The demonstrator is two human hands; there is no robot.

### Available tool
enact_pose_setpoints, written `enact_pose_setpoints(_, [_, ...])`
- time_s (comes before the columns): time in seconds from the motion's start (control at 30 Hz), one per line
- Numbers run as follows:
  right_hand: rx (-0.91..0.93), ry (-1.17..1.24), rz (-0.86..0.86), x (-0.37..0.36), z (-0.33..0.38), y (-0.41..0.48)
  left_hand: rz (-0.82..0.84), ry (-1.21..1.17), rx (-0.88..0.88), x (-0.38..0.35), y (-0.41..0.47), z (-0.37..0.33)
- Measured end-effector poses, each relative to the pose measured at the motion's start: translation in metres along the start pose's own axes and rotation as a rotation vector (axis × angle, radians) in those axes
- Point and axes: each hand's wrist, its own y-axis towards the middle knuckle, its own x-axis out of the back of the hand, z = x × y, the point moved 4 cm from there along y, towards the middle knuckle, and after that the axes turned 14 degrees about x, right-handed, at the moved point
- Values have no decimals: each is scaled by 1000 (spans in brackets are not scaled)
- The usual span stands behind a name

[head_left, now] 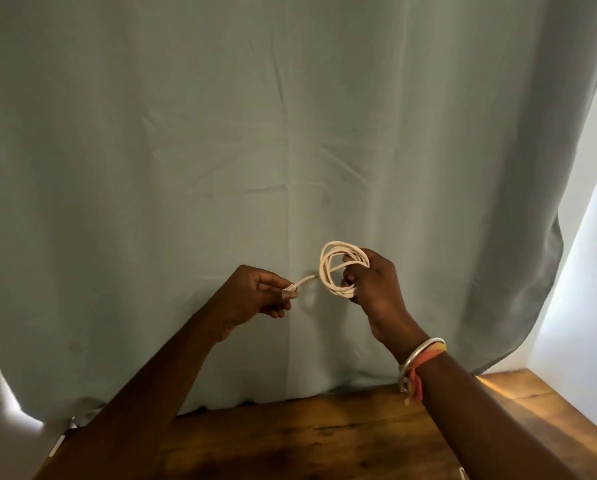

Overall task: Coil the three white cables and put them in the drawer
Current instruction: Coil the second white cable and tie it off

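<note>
At the far left, low down, a thin white strip (56, 445) is seen at the bench (324, 438) edge; what it is cannot be told. The left hand (252, 299) is raised above the wooden bench, fingers curled, and the plug end (290, 288) of the white cable (324, 271) is pinched between thumb and forefinger. From there a short run of cable is stretched rightward into a coil of several loops. The coil is gripped by the right hand (376, 289), fingers curled through and around the loops, held in the air in front of the grey-green curtain (290, 133). A silver bangle (421, 348) and an orange thread band (416, 379) are worn on the right wrist. A small white bit (462, 474) is glimpsed at the bottom edge, right of centre. No drawer is shown.
</note>
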Motion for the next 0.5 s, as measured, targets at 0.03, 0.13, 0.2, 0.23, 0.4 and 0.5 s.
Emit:
enact_pose_setpoints(0.03, [9, -24, -2, 0, -3, 0, -52, 25, -20, 3, 1, -1])
enact_pose_setpoints(0.13, [40, -53, 39, -2, -5, -2, -204, 53, -52, 15, 6, 0])
enact_pose_setpoints(0.2, [52, -26, 108, -6, -1, -2, -309, 71, -49, 20, 8, 2])
enact_pose_setpoints(0.23, [51, -11, 145, -9, 2, -3, -353, 80, -43, 22, 8, 4])
enact_pose_setpoints(0.4, [-13, 50, 330, -12, 7, -4, -424, 104, -18, 25, 10, 14])
enact_pose_setpoints(0.5, [-68, 154, 414, -11, 8, -4, -441, 98, 2, 31, 11, 20])
